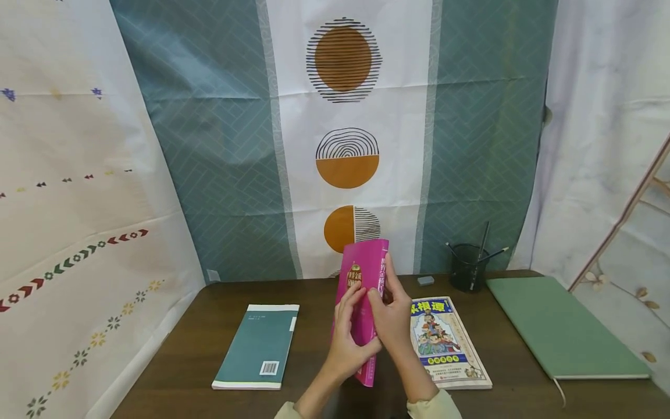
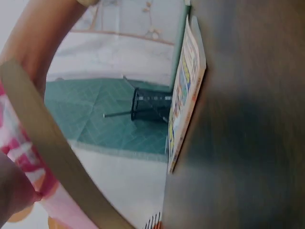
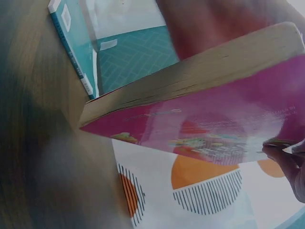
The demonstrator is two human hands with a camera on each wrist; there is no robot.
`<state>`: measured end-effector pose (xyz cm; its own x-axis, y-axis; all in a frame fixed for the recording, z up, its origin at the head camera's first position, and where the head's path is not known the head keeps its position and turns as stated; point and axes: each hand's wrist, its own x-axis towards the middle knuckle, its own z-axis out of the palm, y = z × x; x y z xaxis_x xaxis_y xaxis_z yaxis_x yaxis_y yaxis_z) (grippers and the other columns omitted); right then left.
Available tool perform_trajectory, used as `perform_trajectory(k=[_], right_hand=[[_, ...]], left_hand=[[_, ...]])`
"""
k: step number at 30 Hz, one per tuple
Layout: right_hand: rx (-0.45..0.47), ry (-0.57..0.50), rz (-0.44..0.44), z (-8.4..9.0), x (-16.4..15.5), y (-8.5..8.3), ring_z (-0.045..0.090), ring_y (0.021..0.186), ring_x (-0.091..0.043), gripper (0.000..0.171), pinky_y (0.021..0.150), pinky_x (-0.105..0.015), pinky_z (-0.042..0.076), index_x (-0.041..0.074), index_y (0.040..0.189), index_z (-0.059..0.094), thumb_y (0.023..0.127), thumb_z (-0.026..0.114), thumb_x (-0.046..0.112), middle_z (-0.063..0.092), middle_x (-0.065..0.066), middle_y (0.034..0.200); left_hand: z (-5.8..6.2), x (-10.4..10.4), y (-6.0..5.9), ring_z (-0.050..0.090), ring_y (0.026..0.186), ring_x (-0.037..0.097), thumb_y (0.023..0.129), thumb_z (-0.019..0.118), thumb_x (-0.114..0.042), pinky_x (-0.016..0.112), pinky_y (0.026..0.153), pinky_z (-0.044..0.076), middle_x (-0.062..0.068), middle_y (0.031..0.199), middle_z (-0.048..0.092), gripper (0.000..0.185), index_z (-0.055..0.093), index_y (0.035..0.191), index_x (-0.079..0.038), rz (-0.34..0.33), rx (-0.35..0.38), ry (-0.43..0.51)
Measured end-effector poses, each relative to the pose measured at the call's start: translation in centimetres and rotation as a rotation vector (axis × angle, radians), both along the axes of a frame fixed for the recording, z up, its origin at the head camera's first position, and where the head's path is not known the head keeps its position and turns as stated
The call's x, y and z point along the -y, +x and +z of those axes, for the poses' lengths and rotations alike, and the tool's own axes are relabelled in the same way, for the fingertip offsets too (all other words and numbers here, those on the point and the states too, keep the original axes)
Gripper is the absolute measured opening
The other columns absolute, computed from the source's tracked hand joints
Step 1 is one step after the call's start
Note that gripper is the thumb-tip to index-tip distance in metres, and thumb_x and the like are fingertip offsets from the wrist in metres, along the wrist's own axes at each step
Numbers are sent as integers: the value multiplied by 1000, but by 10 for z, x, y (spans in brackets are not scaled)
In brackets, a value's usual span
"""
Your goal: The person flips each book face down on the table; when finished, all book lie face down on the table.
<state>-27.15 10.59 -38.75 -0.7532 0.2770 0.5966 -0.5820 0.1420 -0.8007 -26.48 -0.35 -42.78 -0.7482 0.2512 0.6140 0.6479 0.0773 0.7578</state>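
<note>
Pink bk (image 1: 363, 320) is up in both hands, roughly upright w/ a bit of tilt, spine facing R; looks off the table (image 1: 193, 337), btwn the teal bk (image 1: 256, 346) on the L and the illustrated bk (image 1: 439, 343) on the R.

To hold it well, I'd say: firm but light, L & R sharing the wt, thumbs flat so the glossy cover doesn't slip. Page edges (image 3: 190, 74) show in the R wrist view, so squeeze evenly or the pgs could fan. Best to steady the tilt before any turn, & mind the illustrated bk, v. near the R forearm in head view.

L hand (image 1: 348, 343) grips the lower part: fingers up along the front cover, thumb out toward the spine. R hand (image 1: 392, 317) sits higher, pinching the spine side: thumb on the front, fingers reaching up behind. Exact fingertip contact at the back, can't tell. Both forearms come up from the bottom, angled inward, wrists close tog., pale cuffs (image 1: 434, 404) at the lower edge.
</note>
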Motion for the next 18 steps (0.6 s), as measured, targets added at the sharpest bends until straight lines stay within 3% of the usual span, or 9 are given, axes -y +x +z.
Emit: perform_trajectory(k=[4,9,13,18], right_hand=[[40,-42,-15,5,-7,-1,67,109,-31,63,79,-29,58,16,151,35,93,53,0,52,-16,145],[74,-106,-19,6,-14,8,69,94,-2,60,70,-19,58,17,150,40,94,52,-1,57,-18,139],[75,-128,10,5,-17,15,69,84,3,59,67,-21,58,16,150,40,94,50,-3,64,-25,125],[45,-133,6,13,-28,5,70,77,-2,60,62,-22,59,20,148,43,93,49,-3,69,-22,116]], left_hand=[[-4,7,-10,23,138,7,82,71,-35,37,109,42,9,161,21,80,34,150,-17,-70,17,-18],[-21,21,-16,22,140,31,87,67,-34,58,110,34,17,162,13,77,30,152,-14,-34,205,33],[-33,30,-20,38,132,35,89,66,-30,47,103,48,22,155,24,84,17,154,-11,-32,299,68],[-25,33,-35,53,112,13,88,68,-23,25,86,55,18,136,43,82,20,154,-13,-27,283,137]])
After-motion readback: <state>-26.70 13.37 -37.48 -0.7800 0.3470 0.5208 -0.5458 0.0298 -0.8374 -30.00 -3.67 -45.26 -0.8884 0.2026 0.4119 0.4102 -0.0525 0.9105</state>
